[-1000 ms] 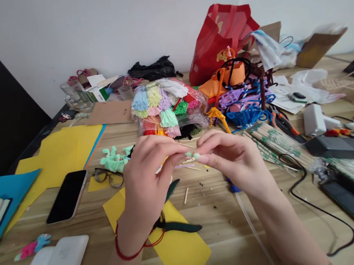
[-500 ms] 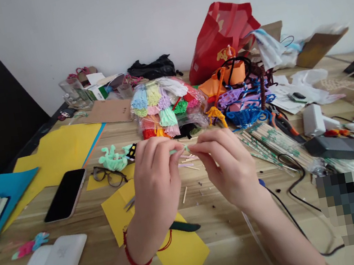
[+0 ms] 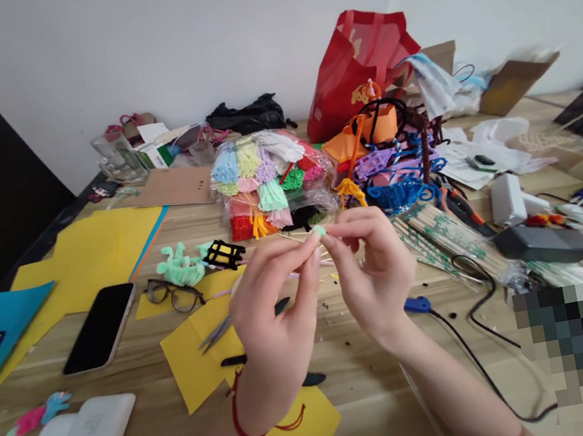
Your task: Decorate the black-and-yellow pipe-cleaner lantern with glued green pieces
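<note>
Fingertips of both hands meet above the middle of the wooden table. My left hand (image 3: 279, 310), with a red string bracelet (image 3: 241, 415) at its wrist, is closed in a pinch beside my right hand (image 3: 377, 270). Between them shows a small light green piece (image 3: 319, 230), its shape mostly covered by the fingers; both hands grip it. Left of the hands lie a light green fuzzy figure (image 3: 181, 267) and a black lattice piece (image 3: 223, 254). Scissors (image 3: 216, 334) rest on yellow paper (image 3: 186, 357) below them.
Bagged pipe cleaners (image 3: 268, 184), a red bag (image 3: 356, 71) and blue and purple pieces (image 3: 396, 169) stand behind. At left are a phone (image 3: 99, 327) and glasses (image 3: 174, 293); at right, pliers (image 3: 462, 207), bundled sticks (image 3: 447, 239) and a black cable (image 3: 478, 365).
Both hands have turned, and their pinched fingertips now sit slightly higher and further right. More of the black lattice and scissors shows. The whole view has shifted slightly.
</note>
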Available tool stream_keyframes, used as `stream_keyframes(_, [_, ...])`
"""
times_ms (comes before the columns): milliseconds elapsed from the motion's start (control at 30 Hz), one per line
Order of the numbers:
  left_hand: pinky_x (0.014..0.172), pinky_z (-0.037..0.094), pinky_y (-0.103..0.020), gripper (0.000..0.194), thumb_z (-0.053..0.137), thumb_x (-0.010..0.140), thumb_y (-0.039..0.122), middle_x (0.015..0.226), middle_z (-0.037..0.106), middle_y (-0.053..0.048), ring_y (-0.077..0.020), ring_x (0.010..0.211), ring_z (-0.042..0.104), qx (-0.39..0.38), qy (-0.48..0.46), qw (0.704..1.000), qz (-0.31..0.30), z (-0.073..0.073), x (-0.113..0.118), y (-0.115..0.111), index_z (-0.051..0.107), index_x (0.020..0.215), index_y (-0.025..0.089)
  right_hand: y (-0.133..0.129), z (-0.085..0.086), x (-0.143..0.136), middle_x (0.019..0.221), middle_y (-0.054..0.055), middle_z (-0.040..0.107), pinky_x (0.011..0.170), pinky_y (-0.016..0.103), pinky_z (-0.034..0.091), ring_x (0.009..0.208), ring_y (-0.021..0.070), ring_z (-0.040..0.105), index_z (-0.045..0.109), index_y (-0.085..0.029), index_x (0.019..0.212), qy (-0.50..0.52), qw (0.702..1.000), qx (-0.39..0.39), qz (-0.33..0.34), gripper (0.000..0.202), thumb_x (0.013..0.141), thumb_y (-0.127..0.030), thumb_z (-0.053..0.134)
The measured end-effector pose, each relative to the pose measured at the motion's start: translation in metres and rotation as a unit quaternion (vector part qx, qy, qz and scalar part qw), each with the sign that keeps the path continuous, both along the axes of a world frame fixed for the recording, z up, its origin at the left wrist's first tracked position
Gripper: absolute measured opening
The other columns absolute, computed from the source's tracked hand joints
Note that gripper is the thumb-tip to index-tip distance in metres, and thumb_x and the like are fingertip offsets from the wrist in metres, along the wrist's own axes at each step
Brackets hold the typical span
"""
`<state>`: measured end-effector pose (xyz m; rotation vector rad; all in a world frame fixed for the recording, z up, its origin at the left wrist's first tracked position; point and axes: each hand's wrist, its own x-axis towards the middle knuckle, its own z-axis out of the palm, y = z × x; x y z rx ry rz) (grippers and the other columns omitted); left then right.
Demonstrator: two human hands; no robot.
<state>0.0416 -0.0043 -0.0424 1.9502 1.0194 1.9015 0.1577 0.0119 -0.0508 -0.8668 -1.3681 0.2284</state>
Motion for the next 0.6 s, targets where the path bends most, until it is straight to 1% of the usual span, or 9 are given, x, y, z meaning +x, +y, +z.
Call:
stream_keyframes(67, [0.086, 0.058, -0.033, 0.023, 0.067, 0.088, 0.007, 0.099, 0.073, -0.001, -0.0157, 0.093, 0.070, -0.045, -0.062, 0.996, -0.047, 0.000, 0.000, 0.001, 0.073, 0.099, 0.027, 0.000, 0.003, -0.001, 0.085, 0.002, 0.066, 0.067, 0.031, 0.049, 0.079, 0.0157, 0.061, 0.067, -0.023, 0.085, 0.096, 0.989, -0.075, 0.078, 0.006, 0.087, -0.018, 0.070])
stream_keyframes(100, [0.086, 0.059, -0.033, 0.021, 0.069, 0.088, 0.008, 0.098, 0.074, 0.000, -0.0159, 0.093, 0.070, -0.067, -0.089, 0.992, -0.064, 0.000, -0.001, 0.002, 0.073, 0.096, 0.027, 0.000, 0.004, -0.001, 0.084, 0.001, 0.067, 0.069, 0.030, 0.050, 0.079, 0.0153, 0.062, 0.068, -0.023, 0.083, 0.143, 0.974, -0.121, 0.125, 0.006, 0.085, -0.022, 0.073])
stream_keyframes(133, [0.087, 0.059, -0.033, 0.018, 0.070, 0.087, 0.010, 0.096, 0.074, 0.000, -0.0159, 0.092, 0.070, -0.086, -0.108, 0.988, -0.075, 0.001, -0.001, 0.003, 0.073, 0.094, 0.026, 0.000, 0.006, -0.001, 0.084, 0.001, 0.068, 0.071, 0.030, 0.051, 0.079, 0.0150, 0.063, 0.068, -0.022, 0.081, 0.186, 0.953, -0.168, 0.172, 0.009, 0.082, -0.026, 0.076])
stream_keyframes(200, [0.086, 0.059, -0.032, 0.013, 0.071, 0.087, 0.012, 0.092, 0.074, 0.000, -0.0152, 0.090, 0.070, -0.109, -0.123, 0.982, -0.088, 0.002, -0.003, 0.006, 0.072, 0.089, 0.025, 0.001, 0.009, 0.001, 0.083, 0.000, 0.069, 0.075, 0.030, 0.051, 0.078, 0.0141, 0.063, 0.070, -0.022, 0.078, 0.256, 0.898, -0.256, 0.250, 0.018, 0.076, -0.034, 0.082])
stream_keyframes(267, [0.083, 0.058, -0.032, 0.009, 0.071, 0.088, 0.015, 0.089, 0.073, 0.000, -0.0153, 0.087, 0.069, -0.115, -0.106, 0.983, -0.093, 0.004, -0.007, 0.009, 0.071, 0.086, 0.024, 0.002, 0.012, 0.004, 0.078, -0.001, 0.068, 0.069, 0.027, 0.049, 0.070, 0.0121, 0.059, 0.070, -0.021, 0.075, 0.292, 0.846, -0.326, 0.305, 0.024, 0.070, -0.039, 0.086])
stream_keyframes(333, [0.083, 0.057, -0.034, 0.007, 0.070, 0.090, 0.019, 0.089, 0.073, -0.001, -0.0166, 0.088, 0.068, -0.102, -0.075, 0.989, -0.080, 0.004, -0.011, 0.012, 0.070, 0.086, 0.025, 0.004, 0.013, 0.006, 0.069, -0.002, 0.065, 0.058, 0.023, 0.042, 0.060, 0.0093, 0.050, 0.071, -0.020, 0.073, 0.304, 0.810, -0.364, 0.344, 0.026, 0.066, -0.039, 0.088])
stream_keyframes(400, [0.084, 0.055, -0.036, 0.006, 0.070, 0.090, 0.021, 0.090, 0.073, -0.001, -0.0181, 0.088, 0.067, -0.076, -0.045, 0.994, -0.059, 0.004, -0.015, 0.014, 0.070, 0.088, 0.026, 0.006, 0.015, 0.008, 0.064, -0.003, 0.059, 0.051, 0.021, 0.034, 0.055, 0.0077, 0.040, 0.071, -0.020, 0.071, 0.307, 0.784, -0.385, 0.379, 0.026, 0.064, -0.037, 0.089])
stream_keyframes(467, [0.086, 0.053, -0.038, 0.008, 0.070, 0.090, 0.019, 0.092, 0.073, -0.001, -0.0187, 0.089, 0.066, -0.047, -0.013, 0.998, -0.041, 0.005, -0.019, 0.015, 0.070, 0.092, 0.027, 0.007, 0.016, 0.010, 0.063, -0.004, 0.055, 0.050, 0.021, 0.032, 0.055, 0.0077, 0.037, 0.071, -0.019, 0.072, 0.311, 0.755, -0.406, 0.410, 0.026, 0.064, -0.035, 0.090])
stream_keyframes(600, [0.087, 0.050, -0.038, 0.021, 0.064, 0.092, 0.012, 0.094, 0.073, 0.000, -0.0183, 0.091, 0.064, -0.003, 0.068, 0.998, -0.018, 0.010, -0.024, 0.014, 0.072, 0.099, 0.030, 0.009, 0.020, 0.013, 0.064, -0.004, 0.046, 0.050, 0.021, 0.031, 0.058, 0.0082, 0.033, 0.069, -0.017, 0.072, 0.307, 0.691, -0.451, 0.474, 0.026, 0.065, -0.032, 0.089])
